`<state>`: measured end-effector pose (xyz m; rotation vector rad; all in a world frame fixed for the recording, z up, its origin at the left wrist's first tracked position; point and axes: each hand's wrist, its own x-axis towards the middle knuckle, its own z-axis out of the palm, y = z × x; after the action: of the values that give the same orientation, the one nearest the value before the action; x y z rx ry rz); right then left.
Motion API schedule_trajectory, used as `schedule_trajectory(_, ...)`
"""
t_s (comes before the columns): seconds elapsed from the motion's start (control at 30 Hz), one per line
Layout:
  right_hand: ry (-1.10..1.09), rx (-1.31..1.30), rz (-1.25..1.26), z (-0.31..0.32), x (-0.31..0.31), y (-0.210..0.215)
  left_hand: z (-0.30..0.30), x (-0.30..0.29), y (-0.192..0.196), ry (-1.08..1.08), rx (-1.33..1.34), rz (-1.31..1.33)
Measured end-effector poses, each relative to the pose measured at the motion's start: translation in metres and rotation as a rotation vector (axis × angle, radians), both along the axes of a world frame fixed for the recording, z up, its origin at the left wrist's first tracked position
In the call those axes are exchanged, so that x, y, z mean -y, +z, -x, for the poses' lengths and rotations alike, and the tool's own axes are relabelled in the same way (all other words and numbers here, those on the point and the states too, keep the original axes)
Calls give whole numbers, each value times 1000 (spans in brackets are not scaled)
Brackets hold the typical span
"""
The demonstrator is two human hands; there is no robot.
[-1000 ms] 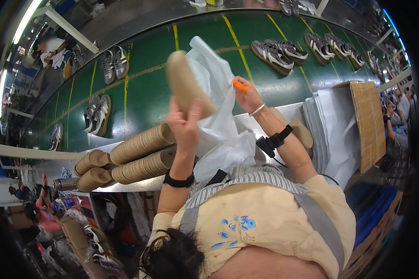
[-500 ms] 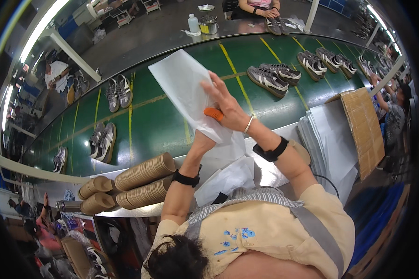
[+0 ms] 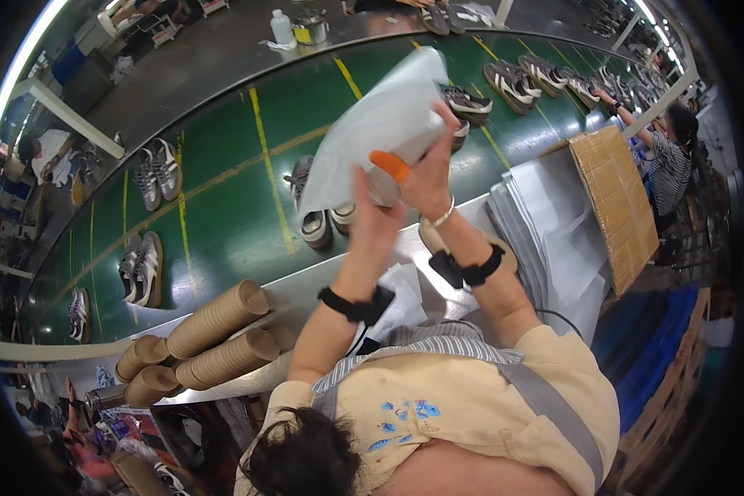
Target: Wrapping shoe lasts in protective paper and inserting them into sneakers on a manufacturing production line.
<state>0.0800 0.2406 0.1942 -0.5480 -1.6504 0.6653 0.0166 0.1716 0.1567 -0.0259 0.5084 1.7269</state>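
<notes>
Creased white sheet (image 3: 380, 116), pinched by right hand (image 3: 426, 175), left hand (image 3: 375, 219) grip indeterminable, now leans right, previously left.

Head view: left one of two wide fisheyes, head-worn, looking steeply down and forward.
Torso (image 3: 463, 397): close to the lens, on the near-edge side of the green belt (image 3: 223, 227).
Left hand (image 3: 374, 223), right hand (image 3: 428, 180): farther off, about that edge.
Belt's far edge: more distant, arching across the upper part.
</notes>
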Motion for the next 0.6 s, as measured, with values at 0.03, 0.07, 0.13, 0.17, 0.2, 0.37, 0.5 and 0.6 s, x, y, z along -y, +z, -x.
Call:
schedule_trajectory(0.03,78,-201,196,-3,10,-4,21,-12,7,-63,-20,-111)
schedule_trajectory(0.07,162,-402,390,-6,19,-3,43,-20,-15,-142,-155,-63)
schedule_trajectory(0.13,155,-337,342,-18,8,0,52,-39,-40,-237,-286,-7)
schedule_trajectory(0.17,73,-216,114,-25,-4,1,45,-49,-30,-194,-515,18)
schedule_trajectory(0.2,-5,-88,-110,-33,-17,4,35,-57,-15,-146,-745,39)
schedule_trajectory(0.37,-84,353,-239,-50,-79,-3,7,-86,-27,-402,-946,-151)
schedule_trajectory(0.5,-26,407,233,-36,-124,-54,-19,-83,-32,-384,-489,-82)
schedule_trajectory(0.6,237,305,571,-27,-164,-97,-2,-101,-64,-314,-649,-60)
